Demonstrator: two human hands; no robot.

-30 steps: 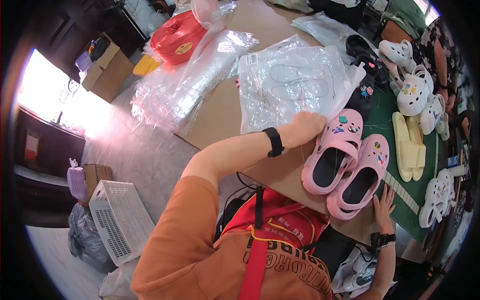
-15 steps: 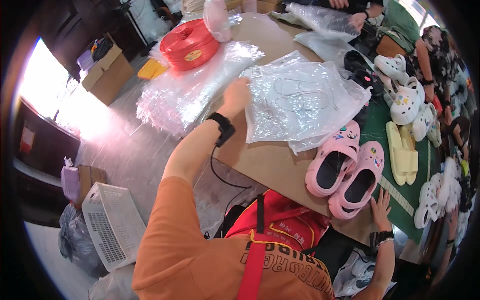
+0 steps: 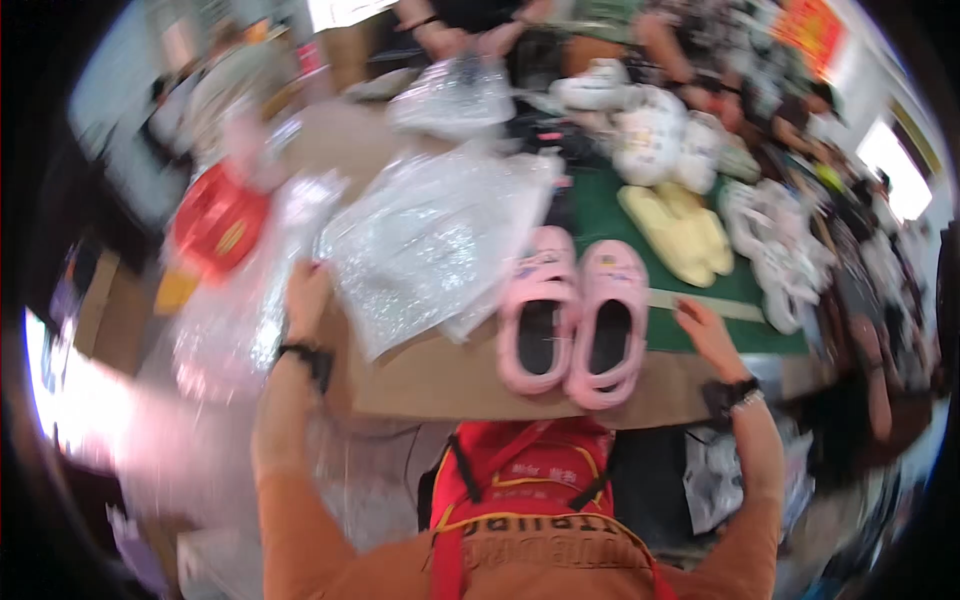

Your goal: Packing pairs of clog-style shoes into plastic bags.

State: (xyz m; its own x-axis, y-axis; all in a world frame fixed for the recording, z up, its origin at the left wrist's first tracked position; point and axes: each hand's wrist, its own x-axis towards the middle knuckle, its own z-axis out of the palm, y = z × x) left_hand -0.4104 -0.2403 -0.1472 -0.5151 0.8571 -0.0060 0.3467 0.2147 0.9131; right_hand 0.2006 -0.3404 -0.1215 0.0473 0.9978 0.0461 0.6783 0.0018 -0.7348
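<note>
A pair of pink clogs (image 3: 607, 320) with charms stands side by side at the table's front edge, dark insoles showing. To their left lies a stack of clear plastic bags (image 3: 430, 245). My left hand (image 3: 307, 300) is closed at the left edge of this stack, its fingertips on a bag's corner; blur softens the grip. My right hand (image 3: 708, 335) is to the right of the clogs, over the green mat, fingers extended and holding nothing. It is apart from the clogs.
Yellow slides (image 3: 680, 232) and white clogs (image 3: 650, 135) lie on the green mat (image 3: 737, 287). A red roll (image 3: 220, 220) and more plastic bags (image 3: 240, 320) are at the left. Across the table, another person's hands (image 3: 465, 40) handle a plastic-wrapped item. Brown cardboard (image 3: 440, 385) covers the front edge.
The view has swung to the right, so the table things appear further left. My right hand has lifted from the table edge. My left hand stays at the bags' left edge.
</note>
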